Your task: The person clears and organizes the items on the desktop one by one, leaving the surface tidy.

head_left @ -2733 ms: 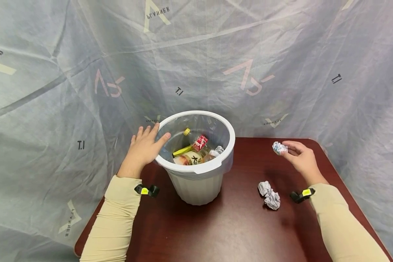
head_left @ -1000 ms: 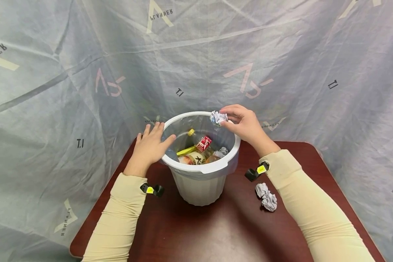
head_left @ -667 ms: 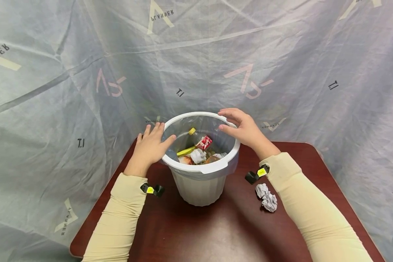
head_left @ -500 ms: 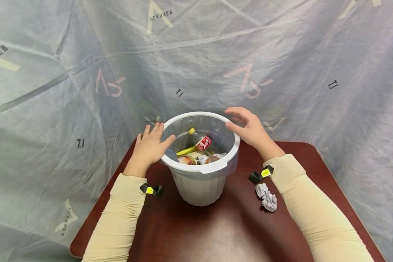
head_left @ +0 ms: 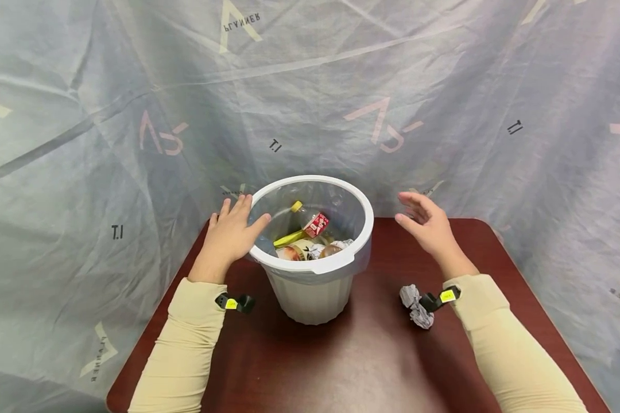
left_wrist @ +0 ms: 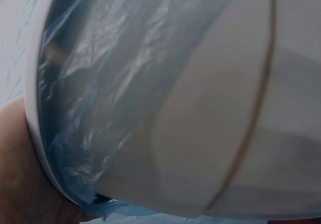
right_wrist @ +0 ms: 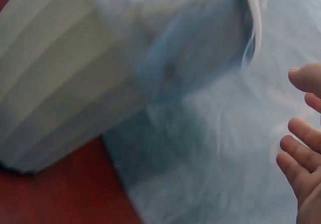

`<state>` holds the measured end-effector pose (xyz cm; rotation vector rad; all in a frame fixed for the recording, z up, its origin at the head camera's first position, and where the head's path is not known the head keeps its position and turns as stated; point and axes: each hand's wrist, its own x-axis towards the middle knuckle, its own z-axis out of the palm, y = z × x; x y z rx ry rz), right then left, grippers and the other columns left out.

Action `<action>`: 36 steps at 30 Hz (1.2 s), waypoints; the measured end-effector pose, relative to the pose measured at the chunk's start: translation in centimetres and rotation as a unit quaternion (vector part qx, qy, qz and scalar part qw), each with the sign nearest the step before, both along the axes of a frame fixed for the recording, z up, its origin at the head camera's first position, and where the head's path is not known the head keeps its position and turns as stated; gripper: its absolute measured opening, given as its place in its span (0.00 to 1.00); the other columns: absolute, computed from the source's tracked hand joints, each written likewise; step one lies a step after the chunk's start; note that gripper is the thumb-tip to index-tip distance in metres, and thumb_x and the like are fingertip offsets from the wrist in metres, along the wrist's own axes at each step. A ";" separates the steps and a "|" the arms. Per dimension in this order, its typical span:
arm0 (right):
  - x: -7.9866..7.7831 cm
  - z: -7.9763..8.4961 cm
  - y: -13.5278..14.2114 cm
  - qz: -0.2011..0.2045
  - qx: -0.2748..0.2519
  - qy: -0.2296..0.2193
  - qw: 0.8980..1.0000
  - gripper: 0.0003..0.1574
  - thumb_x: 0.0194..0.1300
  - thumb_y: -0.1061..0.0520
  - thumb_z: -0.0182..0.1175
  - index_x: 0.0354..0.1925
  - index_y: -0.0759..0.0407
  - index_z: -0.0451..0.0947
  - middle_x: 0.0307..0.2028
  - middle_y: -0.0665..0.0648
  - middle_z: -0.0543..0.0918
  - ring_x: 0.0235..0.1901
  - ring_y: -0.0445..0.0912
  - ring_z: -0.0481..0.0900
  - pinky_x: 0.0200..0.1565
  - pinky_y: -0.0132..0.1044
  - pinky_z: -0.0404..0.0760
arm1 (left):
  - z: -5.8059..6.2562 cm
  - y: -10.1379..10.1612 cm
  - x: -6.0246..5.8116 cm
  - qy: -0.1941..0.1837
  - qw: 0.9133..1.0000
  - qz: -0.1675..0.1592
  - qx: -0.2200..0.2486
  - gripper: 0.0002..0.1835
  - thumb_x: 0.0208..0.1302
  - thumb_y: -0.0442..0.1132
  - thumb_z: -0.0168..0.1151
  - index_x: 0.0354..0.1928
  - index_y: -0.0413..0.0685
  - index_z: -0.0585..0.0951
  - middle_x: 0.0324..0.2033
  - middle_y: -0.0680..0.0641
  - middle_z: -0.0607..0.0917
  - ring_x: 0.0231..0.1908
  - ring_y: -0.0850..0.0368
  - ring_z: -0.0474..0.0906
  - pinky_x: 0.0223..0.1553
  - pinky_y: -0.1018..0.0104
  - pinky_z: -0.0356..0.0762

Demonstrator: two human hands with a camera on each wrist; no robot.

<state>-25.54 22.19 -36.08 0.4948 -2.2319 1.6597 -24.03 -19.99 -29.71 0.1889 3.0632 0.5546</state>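
A white trash can [head_left: 310, 295] with a clear bag over its rim stands on the table. On the left of the rim rests my left hand [head_left: 227, 232], fingers straight; the left wrist view shows this hand [left_wrist: 15, 169] against the rim and bag. Right of the can, my right hand [head_left: 429, 229] hovers with nothing in it, its fingers loosely spread in the right wrist view. Below it on the table lie two crumpled paper balls [head_left: 409, 295], partly hidden by the wrist camera. Inside the can are a yellow-capped bottle [head_left: 297, 207], a red carton [head_left: 317, 225], a banana-yellow strip [head_left: 289, 238] and crumpled paper [head_left: 316, 251].
The dark red table [head_left: 299, 367] has rounded back corners. A grey printed sheet [head_left: 310, 92] hangs close behind it and along both sides. A black wrist camera [head_left: 434, 301] sits by the paper balls in the head view.
My right hand carried a crumpled paper ball from the right to over the can and let it drop in. The hand has since moved back right. My left hand stays at the rim.
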 end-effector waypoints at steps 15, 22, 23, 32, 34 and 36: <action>2.8 -12.6 4.6 0.050 0.025 -0.077 0.995 0.38 0.67 0.65 0.67 0.71 0.67 0.66 0.67 0.60 0.73 0.66 0.45 0.71 0.61 0.26 0.72 | 0.1 -0.1 0.2 0.006 1.000 -0.003 0.008 0.48 0.73 0.72 0.35 0.82 0.48 0.45 0.80 0.43 0.45 0.78 0.37 0.30 0.72 0.31 0.30; 3.4 -15.3 5.5 0.052 0.039 -0.110 0.992 0.40 0.66 0.63 0.68 0.72 0.65 0.66 0.67 0.61 0.73 0.67 0.58 0.69 0.63 0.31 0.72 | 0.1 0.0 0.2 0.005 1.000 -0.004 0.009 0.48 0.73 0.72 0.35 0.82 0.47 0.46 0.80 0.43 0.46 0.78 0.37 0.30 0.72 0.32 0.30; 3.5 -15.7 5.6 0.054 0.050 -0.113 0.991 0.40 0.66 0.63 0.68 0.72 0.64 0.66 0.67 0.64 0.73 0.67 0.60 0.69 0.63 0.33 0.73 | 0.1 0.0 0.2 0.005 1.000 -0.004 0.010 0.48 0.73 0.72 0.35 0.82 0.47 0.45 0.80 0.43 0.46 0.78 0.37 0.30 0.72 0.32 0.30; 4.2 -17.7 6.1 0.048 0.124 -0.167 0.977 0.41 0.65 0.60 0.70 0.71 0.68 0.66 0.65 0.74 0.73 0.61 0.69 0.74 0.52 0.40 0.81 | 0.1 0.1 0.1 0.008 1.000 -0.004 0.013 0.48 0.73 0.72 0.35 0.82 0.48 0.46 0.80 0.43 0.46 0.78 0.37 0.31 0.72 0.31 0.30; 4.2 -17.7 6.1 0.038 0.137 -0.174 0.974 0.39 0.65 0.60 0.70 0.69 0.69 0.68 0.63 0.73 0.75 0.60 0.68 0.75 0.52 0.44 0.81 | 0.0 0.0 0.1 0.007 1.000 -0.003 0.013 0.48 0.73 0.72 0.35 0.82 0.48 0.45 0.80 0.43 0.46 0.78 0.37 0.30 0.72 0.31 0.30; 4.2 -17.6 6.0 0.028 0.160 -0.184 0.970 0.35 0.65 0.59 0.70 0.66 0.68 0.73 0.61 0.72 0.78 0.59 0.67 0.77 0.51 0.46 0.81 | 0.0 0.0 0.1 0.006 1.000 -0.002 0.013 0.48 0.73 0.73 0.35 0.82 0.48 0.45 0.80 0.43 0.46 0.78 0.37 0.30 0.72 0.31 0.30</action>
